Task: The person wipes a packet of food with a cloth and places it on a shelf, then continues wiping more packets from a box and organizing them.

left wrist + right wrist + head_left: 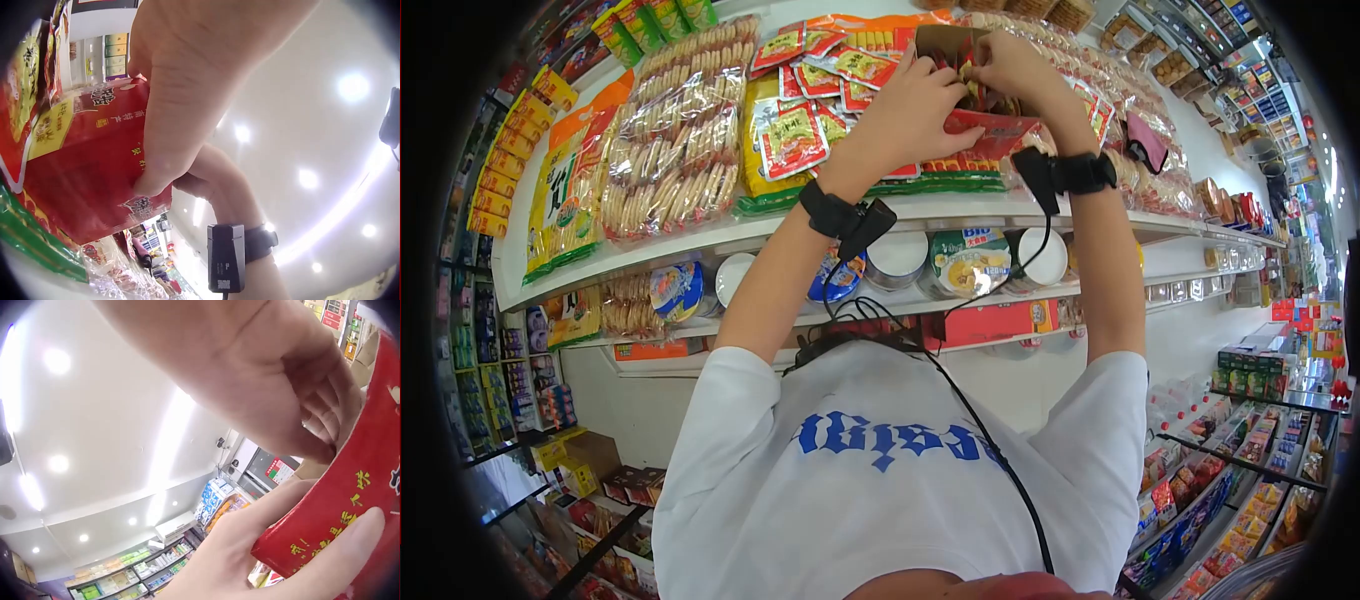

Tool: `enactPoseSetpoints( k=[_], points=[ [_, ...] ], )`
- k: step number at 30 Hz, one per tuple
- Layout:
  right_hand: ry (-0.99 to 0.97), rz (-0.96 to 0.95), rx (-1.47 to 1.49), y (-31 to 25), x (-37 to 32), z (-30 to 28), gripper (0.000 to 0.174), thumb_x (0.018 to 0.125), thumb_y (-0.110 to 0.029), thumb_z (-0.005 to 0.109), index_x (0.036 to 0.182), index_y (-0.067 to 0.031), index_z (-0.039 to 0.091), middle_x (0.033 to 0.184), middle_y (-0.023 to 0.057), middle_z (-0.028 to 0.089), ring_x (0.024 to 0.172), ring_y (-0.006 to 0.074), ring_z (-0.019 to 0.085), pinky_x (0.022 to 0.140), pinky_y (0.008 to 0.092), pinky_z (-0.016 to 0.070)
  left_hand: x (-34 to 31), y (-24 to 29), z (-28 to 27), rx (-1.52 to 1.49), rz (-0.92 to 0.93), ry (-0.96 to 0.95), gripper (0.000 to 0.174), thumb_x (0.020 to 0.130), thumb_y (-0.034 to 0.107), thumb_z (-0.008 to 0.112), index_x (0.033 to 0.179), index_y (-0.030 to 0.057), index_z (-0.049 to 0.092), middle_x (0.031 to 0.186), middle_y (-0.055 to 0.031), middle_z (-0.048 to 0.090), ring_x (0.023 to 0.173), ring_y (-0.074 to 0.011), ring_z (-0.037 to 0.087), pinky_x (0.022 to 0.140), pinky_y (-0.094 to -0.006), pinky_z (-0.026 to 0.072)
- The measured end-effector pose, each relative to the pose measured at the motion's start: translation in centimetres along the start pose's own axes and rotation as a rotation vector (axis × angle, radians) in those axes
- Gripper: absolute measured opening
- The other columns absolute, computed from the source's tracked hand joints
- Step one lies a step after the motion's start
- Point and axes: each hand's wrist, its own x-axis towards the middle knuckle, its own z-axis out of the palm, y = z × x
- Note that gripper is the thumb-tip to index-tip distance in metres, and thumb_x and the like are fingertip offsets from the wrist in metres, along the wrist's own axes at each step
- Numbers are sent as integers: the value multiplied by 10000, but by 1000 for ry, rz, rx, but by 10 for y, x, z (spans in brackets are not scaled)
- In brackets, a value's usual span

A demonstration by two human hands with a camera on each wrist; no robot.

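Note:
A red cardboard box (992, 134) with an open top is tilted over the shelf goods. My left hand (908, 112) grips it, the thumb lying along its printed red side (81, 175). Over the opening, my right hand (1018, 75) reaches in with bent fingers; in the right wrist view the right hand (269, 381) dips behind the box's rim, and whether it pinches anything is hidden. Small wrapped packets show inside. Loose red and yellow packets (792, 138) are piled beside the box on larger yellow-green bags.
Clear bags of round biscuits (675, 140) lie left of the packets, with more to the right. A pink and black item (1145, 143) rests on the right-hand bags. Below the white shelf edge (730, 228) stand instant-noodle tubs (968, 262). Black cables hang between the wrists.

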Motion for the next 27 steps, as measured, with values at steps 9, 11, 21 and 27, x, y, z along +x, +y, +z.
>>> enactPoseSetpoints(
  k=[9, 11, 21, 27],
  points=[
    [-260, 109, -52, 0, 27, 24, 167, 820, -161, 708, 874, -4, 714, 746, 200, 724, 672, 290, 751, 621, 395, 591, -1, 0, 2, -16, 19, 20, 470, 846, 430, 751, 1021, -6, 735, 1036, -135, 679, 1004, -303, 583, 1029, -420, 457],
    [-290, 58, -281, -18, 30, 10, 257, 813, -240, 739, 894, 2, 769, 816, 236, 735, 741, 323, 758, 669, 418, 604, 2, -4, 5, -9, 48, 17, 475, 861, 452, 729, 1003, -2, 728, 1027, -121, 679, 1039, -316, 580, 1143, -454, 374],
    [-270, 204, 227, -5, -11, -9, 218, 865, -149, 768, 770, 24, 674, 695, 125, 721, 608, 185, 712, 543, 327, 558, -81, 7, -85, -239, -407, 2, 491, 915, 298, 745, 1280, -4, 616, 1275, -201, 632, 1190, -373, 602, 1002, -423, 490],
    [-197, 168, -36, -9, -5, -1, 170, 814, -130, 756, 860, 16, 681, 748, 159, 721, 667, 256, 724, 603, 390, 574, -125, 1, -73, -213, -312, -37, 465, 860, 306, 790, 1192, 0, 677, 1241, -174, 664, 1168, -356, 604, 1026, -420, 484]
  ],
)
